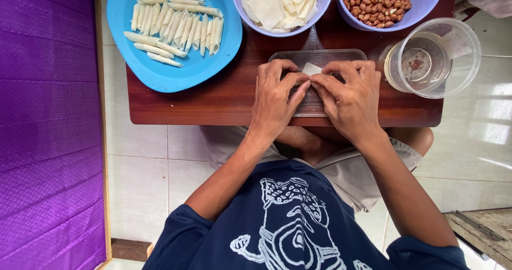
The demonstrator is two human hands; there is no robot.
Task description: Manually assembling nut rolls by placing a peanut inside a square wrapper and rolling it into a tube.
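Note:
My left hand (276, 99) and my right hand (349, 97) meet fingertip to fingertip over a clear plastic lid (320, 57) on a low dark wooden table (224, 102). Between the fingers is a small pale wrapper sheet (311, 68), pinched and being folded; one corner sticks up, the rest is hidden by my fingers. A blue plate (160, 70) at the left holds several rolled pale wrappers (176, 25). A lilac bowl (316, 15) of cut wrapper sheets (277, 3) sits just beyond my hands.
A second lilac bowl (426, 9) of peanuts (376, 1) stands at the back right. A clear plastic cup (434, 57) with a little liquid is at the table's right end. Purple cloth (48, 126) covers the left. My crossed legs lie under the table on white tiles.

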